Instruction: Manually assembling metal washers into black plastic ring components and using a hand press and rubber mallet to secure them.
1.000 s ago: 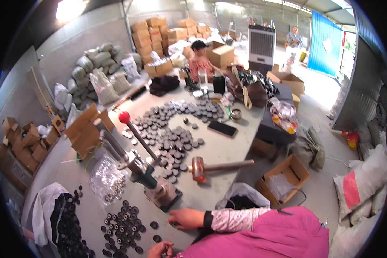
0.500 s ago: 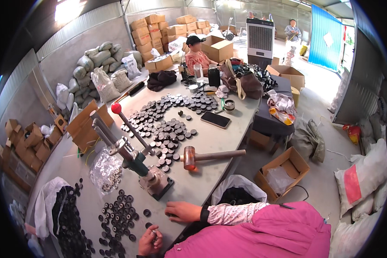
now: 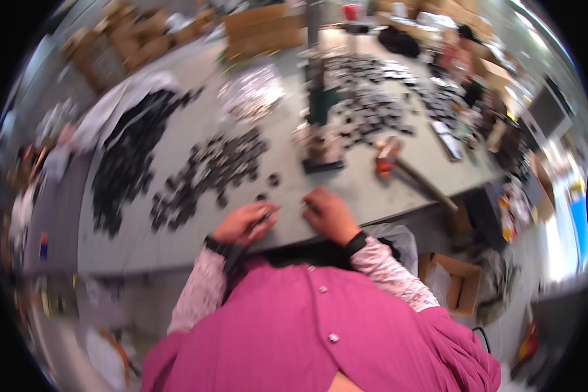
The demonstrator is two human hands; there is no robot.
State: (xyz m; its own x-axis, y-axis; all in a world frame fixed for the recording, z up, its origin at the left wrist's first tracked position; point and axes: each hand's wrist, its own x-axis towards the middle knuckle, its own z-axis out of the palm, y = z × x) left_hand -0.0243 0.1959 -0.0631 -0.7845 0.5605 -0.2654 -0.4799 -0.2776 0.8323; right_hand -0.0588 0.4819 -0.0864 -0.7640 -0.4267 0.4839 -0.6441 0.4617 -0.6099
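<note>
Over the near part of the table [image 3: 372, 225], my left hand [image 3: 247, 223] has its fingers pinched together; motion blur keeps me from making out what is in them. A dark round cap [image 3: 261, 196] lies just beyond those fingertips. My right hand [image 3: 332, 215] is a short way to the right, its fingers curled at the table top with something small and dark at the tips. Ahead of it stands a hand press [image 3: 323, 108] with a dark green body. Loose black round caps [image 3: 219, 160] are spread beyond my left hand.
Right of the press lies a mallet [image 3: 387, 157] with a wooden handle. Farther back are many grey discs [image 3: 372, 108] and a phone [image 3: 446, 140]. A clear bag of small parts [image 3: 251, 91] and a white sack spilling black pieces [image 3: 127, 157] lie leftward.
The view has swung left and downward, and blurs. My hands are still close together near the table's front edge; the left one's fingers remain pinched. The press and caps look unmoved on the table.
</note>
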